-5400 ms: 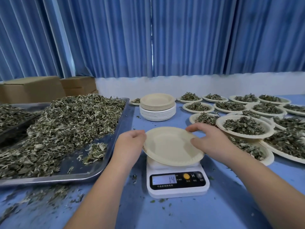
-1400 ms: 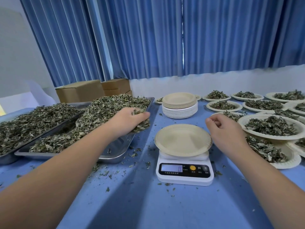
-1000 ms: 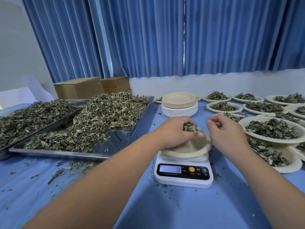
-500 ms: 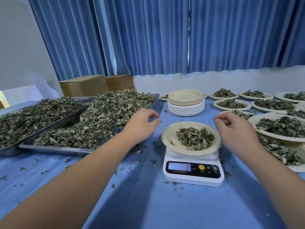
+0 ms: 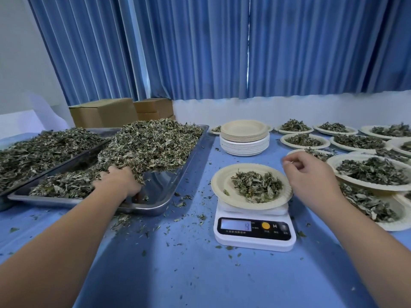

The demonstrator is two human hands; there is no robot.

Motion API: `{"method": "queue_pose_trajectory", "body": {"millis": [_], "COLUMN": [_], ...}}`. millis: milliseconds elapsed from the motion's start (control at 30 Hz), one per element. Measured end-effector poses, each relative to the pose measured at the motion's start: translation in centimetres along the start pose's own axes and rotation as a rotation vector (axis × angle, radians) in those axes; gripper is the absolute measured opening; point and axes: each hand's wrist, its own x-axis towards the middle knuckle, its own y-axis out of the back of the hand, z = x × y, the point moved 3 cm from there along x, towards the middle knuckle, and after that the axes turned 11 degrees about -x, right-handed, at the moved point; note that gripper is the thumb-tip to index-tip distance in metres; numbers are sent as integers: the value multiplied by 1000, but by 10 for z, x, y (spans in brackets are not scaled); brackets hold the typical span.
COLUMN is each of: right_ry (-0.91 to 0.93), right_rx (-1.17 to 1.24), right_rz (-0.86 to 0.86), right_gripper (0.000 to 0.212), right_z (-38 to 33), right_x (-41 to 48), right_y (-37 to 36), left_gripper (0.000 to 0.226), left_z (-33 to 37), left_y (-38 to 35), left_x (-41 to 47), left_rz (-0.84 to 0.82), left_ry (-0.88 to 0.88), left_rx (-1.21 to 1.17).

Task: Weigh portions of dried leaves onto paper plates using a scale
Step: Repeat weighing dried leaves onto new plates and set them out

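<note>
A white digital scale (image 5: 253,232) stands on the blue table, its display lit. On it sits a paper plate (image 5: 218,187) holding a small heap of dried leaves (image 5: 255,185). To the left, a metal tray (image 5: 155,207) carries a big pile of dried leaves (image 5: 151,145). My left hand (image 5: 117,181) is down in that pile at the tray's near end, with its fingers curled into the leaves. My right hand (image 5: 311,176) hovers just right of the plate, loosely curled and holding nothing.
A stack of empty paper plates (image 5: 243,136) stands behind the scale. Several filled plates (image 5: 367,172) crowd the table's right side. A second tray of leaves (image 5: 44,145) lies at far left, with cardboard boxes (image 5: 104,112) behind. Leaf crumbs litter the blue cover.
My left hand dropped a handful of leaves on the plate, then went back left and down into the tray's pile. My right hand stayed beside the plate.
</note>
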Motion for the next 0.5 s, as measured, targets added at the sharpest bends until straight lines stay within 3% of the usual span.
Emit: {"method": "queue_pose_trajectory", "body": {"millis": [333, 500], "right_ry": [-9, -13], "right_rx": [0, 15], "right_rz": [1, 5], "right_gripper": [10, 11], "right_z": [0, 0], "right_x": [0, 0], "right_y": [-1, 1], "left_gripper": [38, 29], "left_z": [7, 23], "left_y": [4, 2], "left_x": [-7, -23], "left_rz": [-24, -55], "left_ry": [-165, -324], "left_rx": [-82, 24]}}
